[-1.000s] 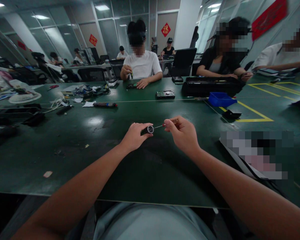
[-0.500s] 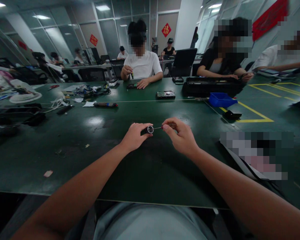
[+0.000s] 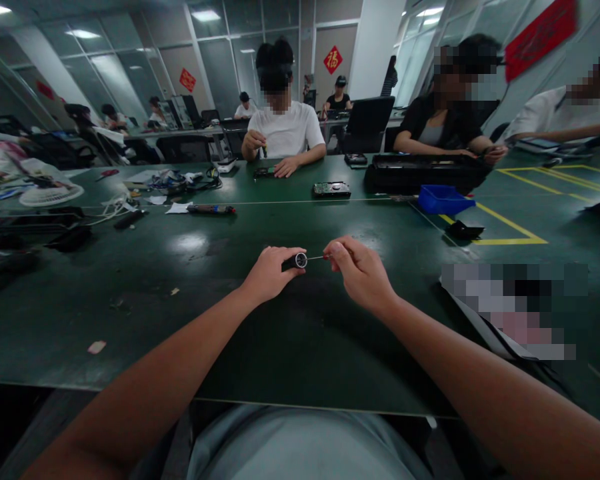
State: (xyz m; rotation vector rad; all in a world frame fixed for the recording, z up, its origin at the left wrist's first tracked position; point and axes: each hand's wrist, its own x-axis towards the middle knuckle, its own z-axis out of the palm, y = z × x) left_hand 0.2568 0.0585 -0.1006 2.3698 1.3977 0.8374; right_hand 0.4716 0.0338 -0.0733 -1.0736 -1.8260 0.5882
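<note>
My left hand (image 3: 267, 275) grips a short black cylinder (image 3: 295, 261) just above the green table, thumb below and fingers above. Its round open end, with a silvery ring, faces me. From the right, my right hand (image 3: 363, 270) is closed round a screwdriver (image 3: 319, 258); the thin metal shaft and a bit of red handle show, while the rest of the handle is hidden by my fingers. The shaft's tip meets the right edge of the cylinder's ringed end; whether it sits in a screw I cannot tell.
Across the green table (image 3: 145, 313) a person in a white shirt (image 3: 285, 130) works with a tool. A hard drive (image 3: 331, 190), a dark pen-like electric screwdriver (image 3: 211, 209), a blue bin (image 3: 445, 199) and a long black casing (image 3: 425, 175) lie beyond my hands. Papers (image 3: 473, 317) lie to the right.
The fingers of my right hand have rolled round the screwdriver's handle, so less of it shows. My left hand and the cylinder have stayed in place.
</note>
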